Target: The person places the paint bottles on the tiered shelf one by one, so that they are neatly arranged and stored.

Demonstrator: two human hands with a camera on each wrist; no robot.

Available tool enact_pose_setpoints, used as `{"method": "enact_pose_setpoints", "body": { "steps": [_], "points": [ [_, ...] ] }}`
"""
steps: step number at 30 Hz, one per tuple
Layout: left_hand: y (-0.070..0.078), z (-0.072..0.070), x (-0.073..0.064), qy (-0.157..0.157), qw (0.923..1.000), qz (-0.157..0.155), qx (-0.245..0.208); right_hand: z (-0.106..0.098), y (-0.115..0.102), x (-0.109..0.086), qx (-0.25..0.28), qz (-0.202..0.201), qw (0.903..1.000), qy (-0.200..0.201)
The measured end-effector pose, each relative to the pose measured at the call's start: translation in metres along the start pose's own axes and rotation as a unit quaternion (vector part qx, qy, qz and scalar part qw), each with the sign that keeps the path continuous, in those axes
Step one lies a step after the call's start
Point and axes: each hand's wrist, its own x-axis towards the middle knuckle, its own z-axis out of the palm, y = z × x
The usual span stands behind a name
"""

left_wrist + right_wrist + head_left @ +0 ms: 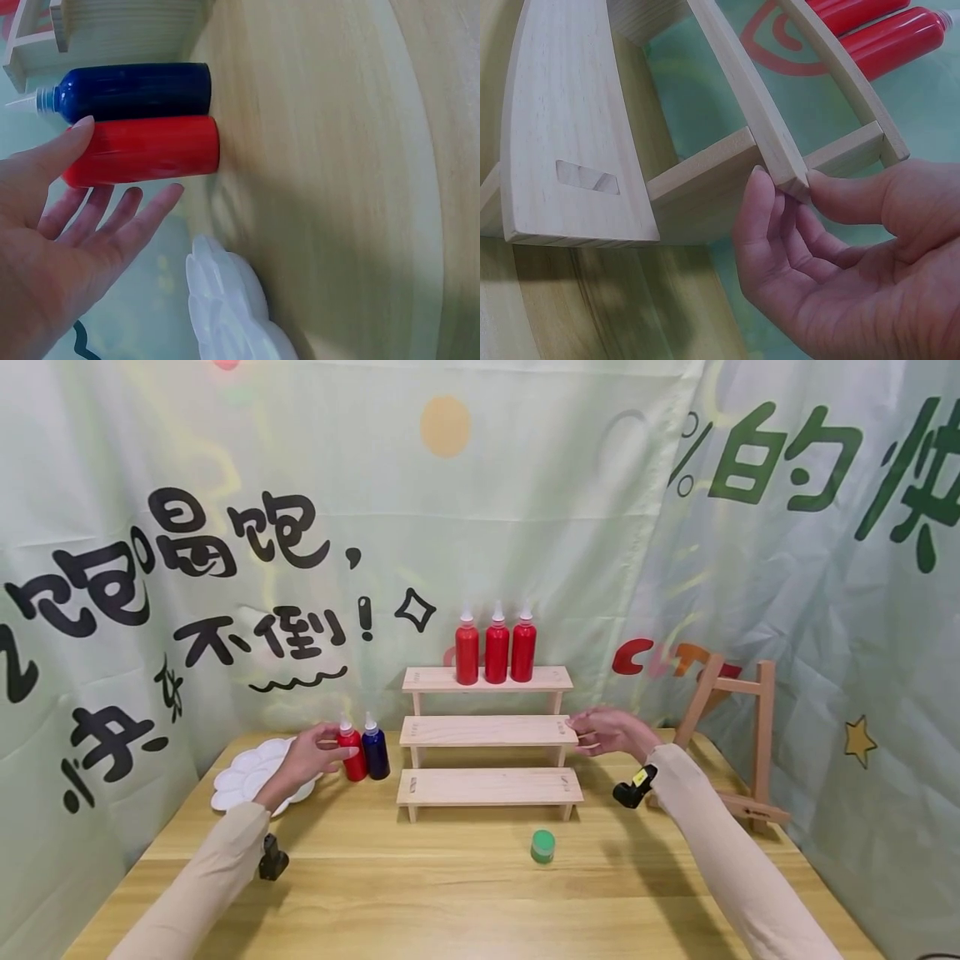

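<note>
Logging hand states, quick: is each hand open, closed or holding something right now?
Left hand: thumb on a red bottle; whether it grips cannot be told.
Right hand: closed, pinching the middle shelf.

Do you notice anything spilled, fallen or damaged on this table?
Nothing stands out: the red bottles and blue bottle stand upright, the wooden shelf looks level, and no spill shows on the table.

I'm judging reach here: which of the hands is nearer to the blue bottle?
Left. The left hand is at the red bottle beside the blue bottle; the right hand is across the wooden stand, at the right end of its middle shelf.
</note>
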Motion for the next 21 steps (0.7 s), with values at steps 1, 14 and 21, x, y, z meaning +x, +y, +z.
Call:
{"method": "enact_pose_setpoints", "body": {
  "steps": [1,14,21],
  "points": [
    [-0.001,0.0,0.0,0.001,1.0,0.0,-0.005,0.0,0.0,0.0,0.002,0.0,1.0,-0.001],
    [0.003,-0.007,-0.002,0.052,0.9985,0.015,0.012,-0.002,0.001,0.004,0.016,0.008,0.9998,-0.009],
    [0.023,-0.019,0.001,0.081,0.9959,0.038,0.01,-0.002,0.001,0.004,0.015,0.002,0.9998,-0.011]
  ]
}}
